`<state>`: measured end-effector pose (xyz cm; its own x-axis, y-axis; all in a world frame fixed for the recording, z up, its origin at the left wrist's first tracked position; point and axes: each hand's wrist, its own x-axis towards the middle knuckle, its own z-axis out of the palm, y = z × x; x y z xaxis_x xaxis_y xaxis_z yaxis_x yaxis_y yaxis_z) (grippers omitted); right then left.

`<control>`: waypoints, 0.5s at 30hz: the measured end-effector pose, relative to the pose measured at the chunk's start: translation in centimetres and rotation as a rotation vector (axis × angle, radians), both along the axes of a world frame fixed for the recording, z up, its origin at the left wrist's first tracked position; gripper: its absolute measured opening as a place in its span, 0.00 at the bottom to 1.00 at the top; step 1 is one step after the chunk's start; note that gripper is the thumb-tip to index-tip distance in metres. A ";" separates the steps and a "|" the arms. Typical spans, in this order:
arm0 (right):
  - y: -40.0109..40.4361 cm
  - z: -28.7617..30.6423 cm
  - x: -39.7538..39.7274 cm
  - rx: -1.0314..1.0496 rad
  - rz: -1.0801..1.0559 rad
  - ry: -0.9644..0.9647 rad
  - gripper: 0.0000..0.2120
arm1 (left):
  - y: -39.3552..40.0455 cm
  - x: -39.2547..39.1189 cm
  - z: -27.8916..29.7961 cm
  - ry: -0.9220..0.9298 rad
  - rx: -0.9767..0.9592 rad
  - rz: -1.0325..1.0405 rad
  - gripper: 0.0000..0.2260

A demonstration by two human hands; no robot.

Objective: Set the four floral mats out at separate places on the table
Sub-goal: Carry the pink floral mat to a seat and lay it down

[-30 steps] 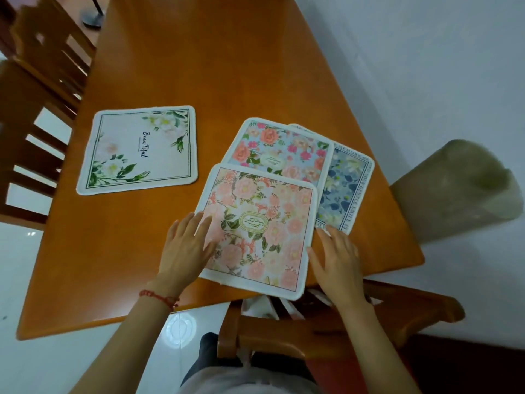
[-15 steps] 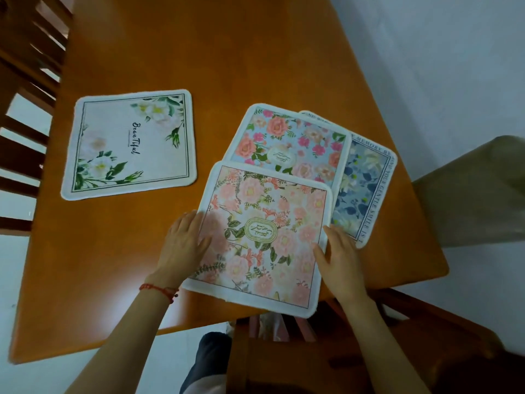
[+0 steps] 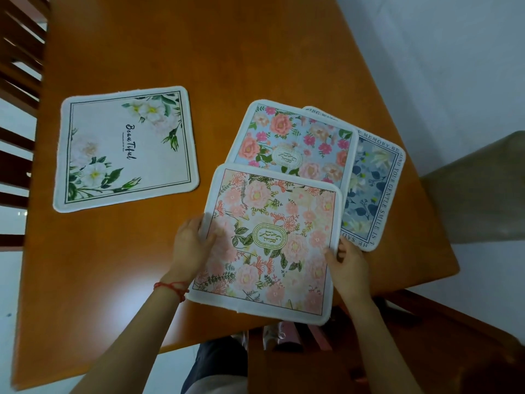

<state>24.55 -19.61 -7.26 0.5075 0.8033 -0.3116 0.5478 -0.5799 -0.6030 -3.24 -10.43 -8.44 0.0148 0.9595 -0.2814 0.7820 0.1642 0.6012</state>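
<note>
Since the earlier frame the pink mat [image 3: 272, 240] had slid toward the near table [image 3: 113, 280] edge, its near corner now overhanging. Left hand [image 3: 191, 245] pinched its left edge, thumb on top; right hand [image 3: 348, 265] gripped its right edge, fingers curled round it. It overlapped the blue-pink mat [image 3: 295, 140], which in turn covered part of the dark blue mat [image 3: 372, 191]. White mat [image 3: 125, 147] lay flat, well apart to the left.
</note>
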 end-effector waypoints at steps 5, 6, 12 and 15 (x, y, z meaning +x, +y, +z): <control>0.1 -0.1 0.1 0.003 -0.080 0.052 0.05 | 0.4 0.0 -0.1 -0.006 0.026 0.077 0.12; 0.1 -0.2 0.1 -0.010 -0.088 0.058 0.05 | 0.4 0.0 0.0 -0.008 0.018 0.093 0.10; -0.2 -1.1 0.3 -0.058 -0.182 0.125 0.08 | 0.2 0.2 0.3 -0.077 -0.038 0.200 0.07; -0.1 -0.6 0.3 -0.038 -0.219 0.132 0.06 | 0.1 0.0 0.4 -0.105 -0.060 0.231 0.10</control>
